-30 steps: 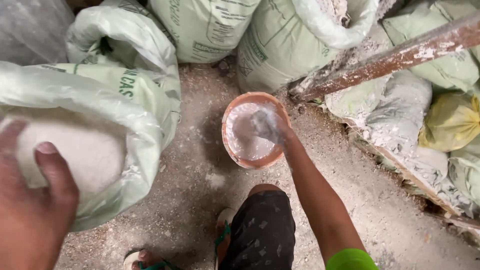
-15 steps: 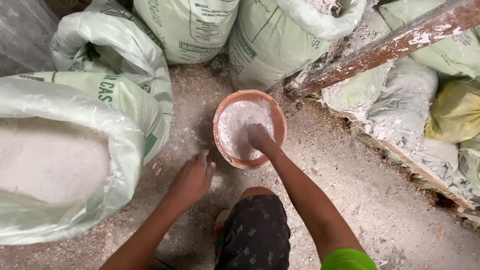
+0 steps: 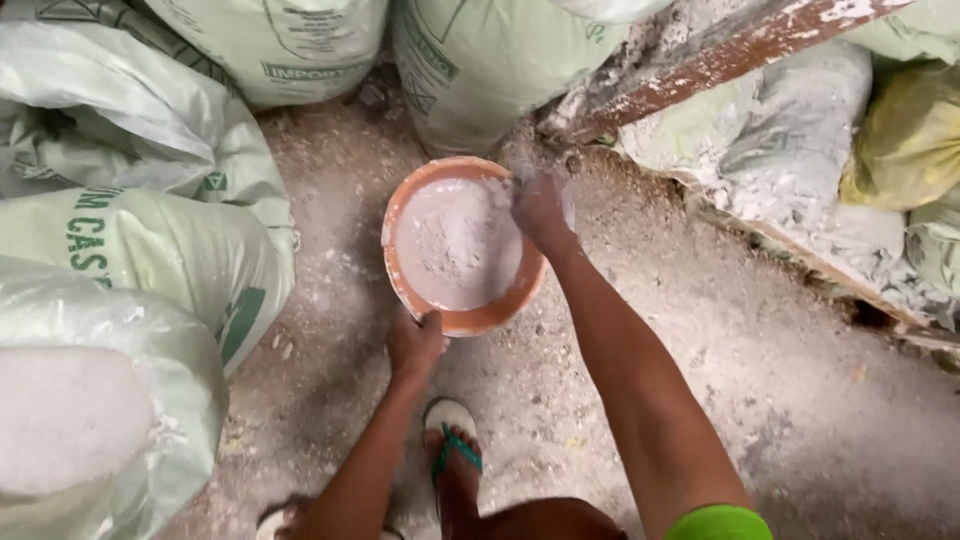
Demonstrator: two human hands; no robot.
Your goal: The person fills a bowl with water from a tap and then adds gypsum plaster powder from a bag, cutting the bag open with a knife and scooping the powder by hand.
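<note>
Here both hands grip the upright round orange bowl (image 3: 465, 318): left hand (image 3: 415, 343) near rim, right hand (image 3: 541, 210) far rim.

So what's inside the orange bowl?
The orange bowl holds white powder, heaped nearly to the rim. The right hand rests at its far edge. The bowl's bottom is covered by powder.

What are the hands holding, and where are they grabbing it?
Both hold the orange bowl of white powder by its rim: the left hand grips the near edge, the right hand the far right edge.
</note>
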